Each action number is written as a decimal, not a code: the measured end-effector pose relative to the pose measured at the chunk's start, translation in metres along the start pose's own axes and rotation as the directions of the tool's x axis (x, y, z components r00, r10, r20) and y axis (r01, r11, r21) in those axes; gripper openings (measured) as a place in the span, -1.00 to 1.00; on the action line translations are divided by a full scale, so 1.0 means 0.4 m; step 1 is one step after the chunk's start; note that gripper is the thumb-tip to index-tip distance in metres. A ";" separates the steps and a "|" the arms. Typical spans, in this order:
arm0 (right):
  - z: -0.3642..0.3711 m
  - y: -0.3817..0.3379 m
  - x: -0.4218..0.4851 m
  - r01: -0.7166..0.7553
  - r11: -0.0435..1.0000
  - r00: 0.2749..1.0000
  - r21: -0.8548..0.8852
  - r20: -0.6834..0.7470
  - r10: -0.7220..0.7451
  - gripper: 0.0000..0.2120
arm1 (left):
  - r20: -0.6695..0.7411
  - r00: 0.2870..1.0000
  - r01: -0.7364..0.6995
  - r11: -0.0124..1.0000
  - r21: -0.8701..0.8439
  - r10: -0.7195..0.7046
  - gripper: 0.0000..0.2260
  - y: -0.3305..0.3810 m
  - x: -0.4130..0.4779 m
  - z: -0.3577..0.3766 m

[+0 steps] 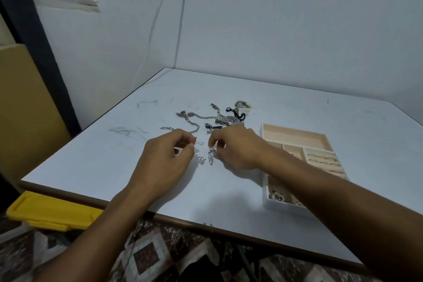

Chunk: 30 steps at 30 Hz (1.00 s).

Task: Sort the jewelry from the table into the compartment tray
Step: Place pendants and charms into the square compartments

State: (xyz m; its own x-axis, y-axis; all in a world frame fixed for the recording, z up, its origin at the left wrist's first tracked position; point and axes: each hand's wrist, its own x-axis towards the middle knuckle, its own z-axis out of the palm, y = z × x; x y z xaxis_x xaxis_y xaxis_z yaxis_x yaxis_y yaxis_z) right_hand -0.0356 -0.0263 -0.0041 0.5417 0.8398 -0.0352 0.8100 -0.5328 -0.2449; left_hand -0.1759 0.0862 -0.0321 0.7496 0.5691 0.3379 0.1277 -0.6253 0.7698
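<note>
A person's left hand [168, 155], fingers curled, hovers at a small silver piece [199, 143] on the table [114, 144], its hold impossible to tell, while the right hand [238, 147] pinches a short chain [211, 158] just beside a loose pendant [201, 160]. Unsorted jewelry [229, 119] lies beyond, with the compartment tray [295, 129] at right already holding rings. The chain is best lifted by one end, clear of the pendant, then lowered into a single compartment.
</note>
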 end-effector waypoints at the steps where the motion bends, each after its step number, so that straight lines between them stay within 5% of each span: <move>1: 0.003 0.002 0.005 -0.003 1.000 1.000 -0.003 0.003 0.003 -0.84 | 0.001 1.000 0.000 1.000 0.002 0.000 -0.89 -0.001 0.003 0.002; 10: -0.013 0.009 0.024 0.032 0.999 0.995 -0.030 0.093 -0.029 -0.88 | 0.013 1.000 -0.002 1.000 -0.001 0.002 -0.89 0.015 0.029 0.026; 14: -0.029 0.018 0.023 0.057 0.998 0.993 0.005 0.100 -0.058 -0.89 | -0.010 0.992 0.125 0.974 -0.188 -0.129 -0.92 0.026 0.057 0.047; 23: -0.109 0.025 -0.004 0.075 0.918 0.997 0.390 -0.040 -0.064 -0.96 | 0.094 0.924 0.338 0.678 -0.653 -0.371 -0.80 0.083 0.091 0.086; 30: -0.173 0.002 -0.024 0.125 0.903 0.992 0.410 -0.074 -0.103 -0.84 | 0.183 0.894 0.393 0.516 -0.761 -0.410 -0.69 0.104 0.086 0.095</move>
State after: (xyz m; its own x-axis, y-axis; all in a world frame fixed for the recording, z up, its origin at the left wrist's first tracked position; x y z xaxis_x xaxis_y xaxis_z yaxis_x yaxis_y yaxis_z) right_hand -0.0248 -0.0421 0.0631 0.4704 0.8803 0.0622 0.7071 -0.3338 -0.6233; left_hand -0.1202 0.0594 -0.0094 0.7364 0.6671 -0.1128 -0.1336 0.3069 0.9423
